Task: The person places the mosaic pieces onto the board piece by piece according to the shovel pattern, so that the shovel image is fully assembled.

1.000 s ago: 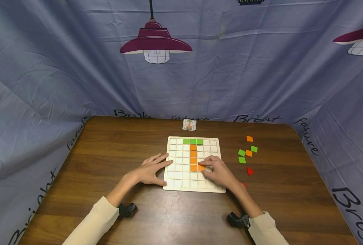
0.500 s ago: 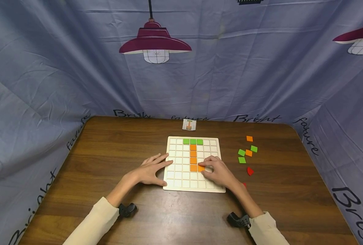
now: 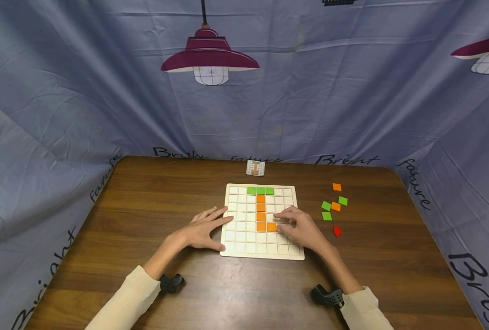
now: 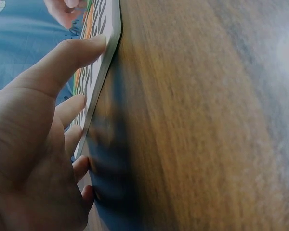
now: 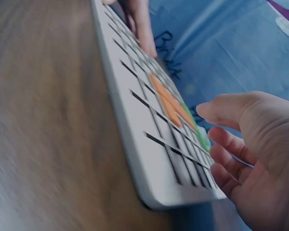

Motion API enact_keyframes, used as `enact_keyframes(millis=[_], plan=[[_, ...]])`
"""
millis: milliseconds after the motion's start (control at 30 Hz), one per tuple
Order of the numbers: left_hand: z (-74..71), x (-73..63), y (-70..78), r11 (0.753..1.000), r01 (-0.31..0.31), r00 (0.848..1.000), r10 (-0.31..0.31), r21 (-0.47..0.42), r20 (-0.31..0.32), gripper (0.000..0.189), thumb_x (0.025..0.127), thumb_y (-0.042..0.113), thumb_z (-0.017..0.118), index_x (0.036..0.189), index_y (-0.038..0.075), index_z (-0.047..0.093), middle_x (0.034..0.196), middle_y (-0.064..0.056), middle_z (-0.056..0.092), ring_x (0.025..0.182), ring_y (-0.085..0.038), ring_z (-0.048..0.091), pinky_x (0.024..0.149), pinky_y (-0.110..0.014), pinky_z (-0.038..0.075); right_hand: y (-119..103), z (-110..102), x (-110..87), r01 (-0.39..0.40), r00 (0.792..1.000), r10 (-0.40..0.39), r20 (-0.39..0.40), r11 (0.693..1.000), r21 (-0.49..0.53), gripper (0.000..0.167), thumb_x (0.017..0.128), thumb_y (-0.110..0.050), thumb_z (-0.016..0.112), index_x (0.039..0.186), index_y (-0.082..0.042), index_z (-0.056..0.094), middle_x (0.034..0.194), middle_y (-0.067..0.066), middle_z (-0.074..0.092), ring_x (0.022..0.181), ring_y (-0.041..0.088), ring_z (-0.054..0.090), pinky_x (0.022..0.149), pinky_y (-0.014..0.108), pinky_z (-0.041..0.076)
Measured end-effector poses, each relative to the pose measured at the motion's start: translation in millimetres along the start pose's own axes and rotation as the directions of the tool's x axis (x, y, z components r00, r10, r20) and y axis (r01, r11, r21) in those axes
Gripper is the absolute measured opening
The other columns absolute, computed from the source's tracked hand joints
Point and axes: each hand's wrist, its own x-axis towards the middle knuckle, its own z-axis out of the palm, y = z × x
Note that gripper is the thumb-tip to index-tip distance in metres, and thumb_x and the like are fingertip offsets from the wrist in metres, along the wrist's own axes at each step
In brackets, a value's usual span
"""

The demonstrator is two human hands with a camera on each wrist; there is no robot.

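Observation:
A pale gridded board (image 3: 240,248) lies flat on the wooden table. Three green tiles (image 3: 260,190) sit in its far row, and a column of orange tiles (image 3: 260,207) runs down from them. Beside the column's near end lies one more orange tile (image 3: 271,227). My right hand (image 3: 301,227) is over the board just right of that tile, thumb and fingers apart, holding nothing; the right wrist view shows the gap as well. Spread fingers of my left hand (image 3: 203,229) rest on the board's left edge, with the thumb (image 4: 89,50) on its near corner.
Loose orange (image 3: 336,206) and green tiles (image 3: 326,216) lie right of the board, with a red piece (image 3: 337,231) nearer. A small pattern card (image 3: 255,167) lies behind the board. A blue-grey printed curtain (image 3: 310,114) hangs around the table's back and sides.
My right hand has let go of the orange tile and moved slightly right, leaving the tile in its square. Its forearm now hides a second red piece. The left hand has stayed still.

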Motion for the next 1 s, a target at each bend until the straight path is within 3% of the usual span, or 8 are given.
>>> enact_keyframes(millis=[167,433,667,767,933,1000], plan=[[0.3,-0.4,-0.4,1.000,0.000,1.000,0.000,0.000,-0.001,0.088,0.083,0.049,0.077,0.157,0.022,0.036,0.166,-0.003,0.014,0.150,-0.035,0.008,0.112,-0.066,0.012,8.3,-21.0,-4.2,-0.023,0.997,0.023,-0.072,1.000,0.000,0.029,0.087,-0.008,0.077,0.116,-0.006,0.075,0.110,0.006,0.067,0.084,0.023,0.056,0.071,0.033,0.048],[0.4,0.2,-1.3,1.000,-0.007,1.000,0.007,-0.001,-0.005,0.088,0.083,0.049,0.076,0.157,0.022,0.036,0.166,-0.003,0.014,0.150,-0.035,0.008,0.112,-0.066,0.012,26.4,-59.4,-12.4,-0.067,0.982,0.064,-0.179,0.998,-0.007,0.029,0.090,-0.009,0.074,0.119,-0.003,0.072,0.119,0.012,0.067,0.102,0.031,0.062,0.083,0.049,0.051],[0.4,0.5,-0.6,1.000,0.001,1.000,-0.001,0.002,-0.001,0.088,0.083,0.049,0.076,0.157,0.022,0.036,0.166,-0.003,0.012,0.150,-0.035,0.007,0.111,-0.067,0.011,47.6,-91.0,-14.0,-0.120,0.960,0.102,-0.262,0.991,-0.052,0.031,0.094,-0.012,0.070,0.122,0.001,0.069,0.123,0.022,0.064,0.107,0.042,0.061,0.087,0.059,0.049],[0.6,0.5,-0.6,1.000,0.003,1.000,-0.003,0.004,-0.002,0.088,0.083,0.049,0.076,0.157,0.022,0.036,0.166,-0.003,0.012,0.150,-0.035,0.007,0.112,-0.067,0.011,59.5,-102.0,-11.6,-0.170,0.947,0.150,-0.286,0.984,-0.047,0.032,0.095,-0.015,0.070,0.123,0.000,0.069,0.125,0.023,0.064,0.110,0.042,0.060,0.088,0.056,0.048],[0.9,0.6,-0.7,1.000,0.007,1.000,-0.007,0.009,0.002,0.088,0.083,0.049,0.076,0.157,0.023,0.036,0.166,-0.002,0.013,0.151,-0.034,0.007,0.112,-0.066,0.011,82.2,-115.0,-8.5,-0.278,0.915,0.266,-0.303,0.961,0.003,0.038,0.096,-0.022,0.069,0.128,-0.001,0.067,0.130,0.023,0.061,0.114,0.040,0.058,0.083,0.030,0.048],[1.0,0.7,-0.7,1.000,0.008,1.000,-0.008,0.008,0.004,0.088,0.083,0.050,0.076,0.157,0.023,0.036,0.166,-0.002,0.013,0.151,-0.033,0.007,0.112,-0.066,0.011,89.9,-118.7,-7.4,-0.305,0.903,0.298,-0.308,0.952,0.028,0.040,0.096,-0.022,0.069,0.129,0.000,0.065,0.132,0.024,0.059,0.118,0.041,0.056,0.086,0.032,0.047]])
